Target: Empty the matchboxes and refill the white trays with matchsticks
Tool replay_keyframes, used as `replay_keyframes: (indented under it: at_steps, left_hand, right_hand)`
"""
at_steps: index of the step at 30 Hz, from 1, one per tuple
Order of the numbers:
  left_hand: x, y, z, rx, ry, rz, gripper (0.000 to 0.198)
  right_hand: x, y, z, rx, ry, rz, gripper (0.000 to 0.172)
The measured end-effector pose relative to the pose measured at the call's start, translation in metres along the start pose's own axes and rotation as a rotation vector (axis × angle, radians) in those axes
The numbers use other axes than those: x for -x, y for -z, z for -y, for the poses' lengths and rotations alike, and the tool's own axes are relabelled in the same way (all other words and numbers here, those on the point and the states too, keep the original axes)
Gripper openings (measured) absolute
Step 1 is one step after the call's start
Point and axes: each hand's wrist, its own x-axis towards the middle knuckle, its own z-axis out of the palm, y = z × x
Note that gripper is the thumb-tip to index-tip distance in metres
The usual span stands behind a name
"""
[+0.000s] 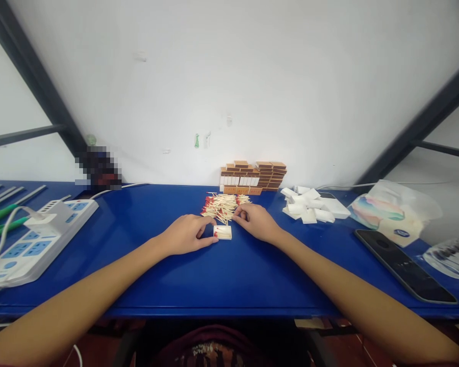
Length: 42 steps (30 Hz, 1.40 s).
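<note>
Match tray (222, 232) sits mid-worktop (229, 275), part filled. My left hand (187, 234) pinches its 9 o'clock end. My right hand (256, 221), fingers curled, touches the loose matches (221, 206) at the tray's 12 o'clock; closed on one or not, cannot tell. Stacked matchboxes (252, 178) beyond.

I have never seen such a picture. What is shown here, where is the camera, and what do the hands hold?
There is no machine: a person wears one camera on the head, looking down at their bare hands on a blue table. The left hand holds a small white box with matches in it. The right hand touches a pile of loose matches; whether it grips any is unclear. Stacked matchboxes stand at the wall; white box parts, a phone and a power strip lie around.
</note>
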Motion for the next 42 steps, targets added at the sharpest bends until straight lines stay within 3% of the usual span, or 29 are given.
replay_keyframes:
  at_steps: [6,14,23,28,34,38,42]
  left_hand:
    - [0.000,-0.001,0.001,0.001,-0.006,0.001,0.037]
    - [0.000,0.000,0.000,0.012,-0.001,0.000,0.037]
    - [0.000,-0.001,0.000,0.020,0.026,-0.006,0.036]
    - [0.000,0.000,0.000,0.025,0.022,-0.007,0.035]
    - [0.000,0.000,0.000,0.037,0.018,-0.005,0.034]
    - [0.000,-0.001,0.002,0.034,0.011,-0.020,0.035]
    - [0.000,0.001,0.000,0.012,0.013,-0.006,0.035]
  right_hand:
    - [0.000,0.003,-0.001,0.036,-0.031,0.074,0.014]
    - [0.006,0.011,-0.006,0.054,0.029,0.058,0.011]
    - [0.022,0.013,0.036,-0.046,0.185,0.147,0.009]
    - [0.025,0.005,0.041,-0.036,0.199,0.174,0.007]
    - [0.021,0.006,0.035,-0.048,0.220,0.066,0.009]
    - [0.014,0.012,0.023,-0.001,0.121,-0.052,0.013]
    - [0.008,0.008,0.009,0.016,0.034,-0.048,0.017]
